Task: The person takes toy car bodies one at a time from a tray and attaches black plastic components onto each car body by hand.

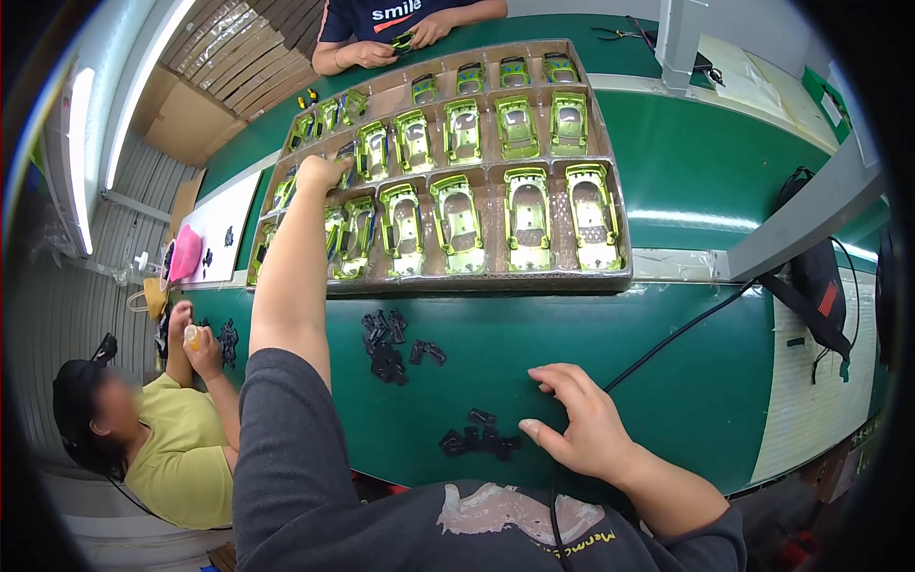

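The left hand (322, 172) is reaching out over the tray (610, 276), its fingers curling down onto a green car shell (335, 157) at the tray's left side; they look closed on it, though the grip itself is hidden under the hand. More green shells are lying in rows to the right of and beyond those fingers, each in its own pocket.

The right hand (581, 424) is resting flat on the green worktop (686, 381), fingers spread and holding nothing. Just left of its fingertips a small heap of black parts (479, 437) is lying; a second heap (391, 348) is sitting farther left, nearer the tray. A black cable (681, 329) is running away from behind the right hand toward the right.

To the left, a person in yellow (176, 458) is holding something small. Across the worktop, another person's hands (400, 43) are working on a shell.
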`<state>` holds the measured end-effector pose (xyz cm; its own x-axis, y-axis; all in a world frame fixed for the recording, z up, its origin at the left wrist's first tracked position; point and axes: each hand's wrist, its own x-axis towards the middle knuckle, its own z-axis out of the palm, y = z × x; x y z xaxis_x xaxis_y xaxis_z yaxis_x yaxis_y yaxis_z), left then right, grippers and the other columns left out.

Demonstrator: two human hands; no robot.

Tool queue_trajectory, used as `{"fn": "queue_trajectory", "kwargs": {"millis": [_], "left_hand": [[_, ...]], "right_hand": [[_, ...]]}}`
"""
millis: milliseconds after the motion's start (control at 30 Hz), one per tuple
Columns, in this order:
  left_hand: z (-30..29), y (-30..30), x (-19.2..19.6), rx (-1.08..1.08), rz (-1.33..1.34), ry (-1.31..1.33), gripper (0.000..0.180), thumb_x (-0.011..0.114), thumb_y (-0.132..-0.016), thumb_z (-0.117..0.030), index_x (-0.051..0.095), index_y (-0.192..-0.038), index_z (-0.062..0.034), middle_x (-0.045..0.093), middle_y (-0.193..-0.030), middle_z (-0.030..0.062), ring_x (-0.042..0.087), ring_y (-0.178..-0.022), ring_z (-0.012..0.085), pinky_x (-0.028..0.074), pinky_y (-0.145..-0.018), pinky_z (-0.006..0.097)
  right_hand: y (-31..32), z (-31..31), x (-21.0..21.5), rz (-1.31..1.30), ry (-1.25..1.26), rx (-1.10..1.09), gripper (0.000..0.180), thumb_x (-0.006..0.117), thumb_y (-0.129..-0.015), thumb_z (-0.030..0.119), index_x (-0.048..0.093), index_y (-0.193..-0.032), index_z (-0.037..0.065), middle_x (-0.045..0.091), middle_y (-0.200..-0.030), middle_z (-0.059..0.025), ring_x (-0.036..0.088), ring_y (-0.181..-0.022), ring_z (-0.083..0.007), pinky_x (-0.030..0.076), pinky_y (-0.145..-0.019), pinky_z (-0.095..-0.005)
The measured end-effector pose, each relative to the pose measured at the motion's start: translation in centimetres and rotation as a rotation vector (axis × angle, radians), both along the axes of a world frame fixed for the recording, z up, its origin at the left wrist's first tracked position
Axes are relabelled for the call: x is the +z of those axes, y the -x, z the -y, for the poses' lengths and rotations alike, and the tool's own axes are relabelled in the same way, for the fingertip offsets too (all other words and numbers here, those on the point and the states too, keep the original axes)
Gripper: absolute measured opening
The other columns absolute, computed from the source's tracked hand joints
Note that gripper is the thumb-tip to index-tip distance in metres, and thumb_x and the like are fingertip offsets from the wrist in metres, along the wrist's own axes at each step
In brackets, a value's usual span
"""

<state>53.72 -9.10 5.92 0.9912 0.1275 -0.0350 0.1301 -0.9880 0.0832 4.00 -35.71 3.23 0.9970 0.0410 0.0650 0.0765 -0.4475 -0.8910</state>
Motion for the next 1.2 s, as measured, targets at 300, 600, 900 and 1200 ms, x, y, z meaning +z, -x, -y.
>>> {"fn": "queue_trajectory", "kwargs": {"millis": [300,600,900,1200], "left_hand": [[0.5,12.0,5.9,-0.136,0.565,0.602,0.055,0.085,-0.072,-0.046,0.061,-0.088,0.0011,0.062,-0.076,0.0060,0.060,-0.072,0.0138,0.051,-0.067,0.030],[6.8,43.4,-1.1,-0.387,-0.020,1.625,0.038,0.081,-0.081,-0.004,0.045,-0.093,-0.0040,0.056,-0.124,0.0161,0.060,-0.105,0.0151,0.052,-0.088,0.029],[1.3,47.6,-0.9,-0.872,0.232,1.127,0.085,0.075,-0.068,0.000,0.030,-0.141,-0.0054,0.030,-0.151,0.0263,0.034,-0.141,0.0418,0.029,-0.115,0.051],[0.4,49.5,1.1,-1.280,0.098,0.200,0.077,0.066,-0.066,-0.003,0.048,-0.140,-0.0017,0.054,-0.082,0.0070,0.056,-0.078,0.0251,0.048,-0.070,0.035]], "right_hand": [[0.3,-0.2,-0.1,0.049,-0.056,-0.049,0.051,0.076,-0.080,0.019,0.057,-0.125,0.004,0.059,-0.118,-0.0149,0.065,-0.097,-0.0276,0.054,-0.085,-0.0378],[1.3,-2.8,0.1,0.065,-0.344,0.057,0.066,0.079,-0.083,0.023,0.043,-0.133,0.000,0.068,-0.112,-0.0190,0.069,-0.097,-0.0258,0.056,-0.084,-0.0373],[1.1,-0.6,1.6,-0.366,-0.476,0.325,0.059,0.073,-0.087,0.008,0.043,-0.137,-0.003,0.071,-0.091,-0.0077,0.064,-0.083,-0.0099,0.051,-0.074,-0.0255],[1.8,-1.0,1.7,-0.433,-0.318,0.652,0.051,0.078,-0.082,0.023,0.059,-0.123,-0.002,0.070,-0.082,-0.0107,0.063,-0.070,-0.0127,0.050,-0.064,-0.0280]]}}
